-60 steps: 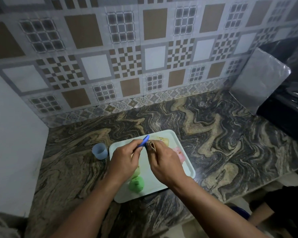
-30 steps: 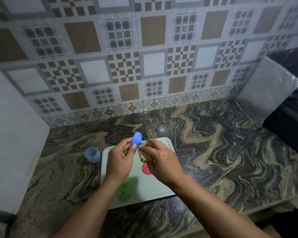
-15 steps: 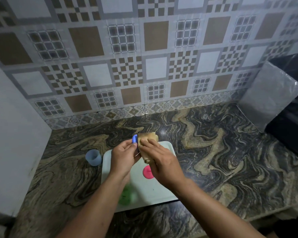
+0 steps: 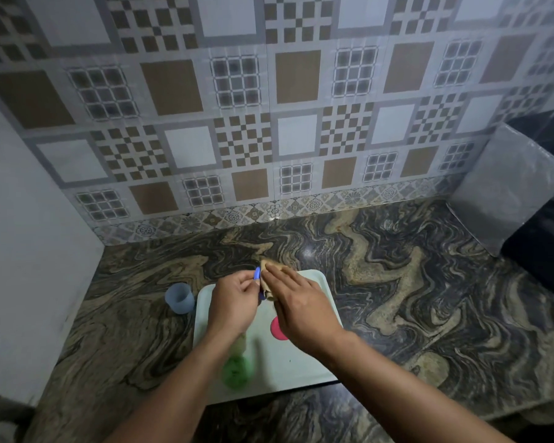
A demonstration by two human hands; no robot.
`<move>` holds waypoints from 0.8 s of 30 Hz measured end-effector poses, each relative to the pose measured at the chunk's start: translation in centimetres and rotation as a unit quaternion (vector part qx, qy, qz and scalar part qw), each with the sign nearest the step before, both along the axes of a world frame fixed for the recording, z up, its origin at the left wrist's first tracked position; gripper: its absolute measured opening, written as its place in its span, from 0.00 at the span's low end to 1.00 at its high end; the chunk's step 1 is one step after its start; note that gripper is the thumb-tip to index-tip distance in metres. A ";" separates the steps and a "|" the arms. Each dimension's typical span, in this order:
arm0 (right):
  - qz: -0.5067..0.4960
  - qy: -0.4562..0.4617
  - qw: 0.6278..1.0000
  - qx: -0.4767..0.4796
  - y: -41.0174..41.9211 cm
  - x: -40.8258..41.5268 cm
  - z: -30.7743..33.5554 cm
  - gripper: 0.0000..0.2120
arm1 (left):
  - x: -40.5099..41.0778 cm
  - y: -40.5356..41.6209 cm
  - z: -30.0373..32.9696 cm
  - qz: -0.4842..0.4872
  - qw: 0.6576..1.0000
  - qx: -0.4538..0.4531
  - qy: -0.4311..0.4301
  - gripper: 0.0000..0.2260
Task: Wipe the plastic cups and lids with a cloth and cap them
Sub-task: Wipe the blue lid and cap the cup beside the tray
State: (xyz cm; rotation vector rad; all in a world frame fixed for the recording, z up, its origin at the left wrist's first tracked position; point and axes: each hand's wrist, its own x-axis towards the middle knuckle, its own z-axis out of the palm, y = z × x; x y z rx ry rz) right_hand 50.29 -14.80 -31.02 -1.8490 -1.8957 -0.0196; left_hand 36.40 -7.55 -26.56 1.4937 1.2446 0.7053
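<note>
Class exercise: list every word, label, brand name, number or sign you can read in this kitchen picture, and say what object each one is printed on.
None: no readable text anywhere.
The patterned brown and grey wall tiles carry only squares and checks.
The pale blue plastic cup, small blue plastic lid, tan cloth, round pink lid and pale rectangular tray show no print.

cup (image 4: 179, 298) left of tray (image 4: 325, 290), 2 lids (image 4: 277, 328) on tray, both hands (image 4: 234, 303) above tray
</note>
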 end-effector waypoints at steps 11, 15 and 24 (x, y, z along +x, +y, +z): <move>-0.063 -0.109 0.987 -0.098 -1.4 -2.3 1.5 0.32 | -0.5 -0.3 0.1 -0.056 0.986 0.124 0.099 0.09; -0.138 0.039 0.957 -0.254 0.6 0.0 1.6 0.10 | -0.9 -0.6 -1.0 -0.093 0.991 0.057 0.076 0.10; -0.027 0.173 0.982 -0.076 -1.7 -0.8 2.0 0.28 | -0.1 -0.1 -0.6 -0.009 0.999 -0.035 -0.015 0.11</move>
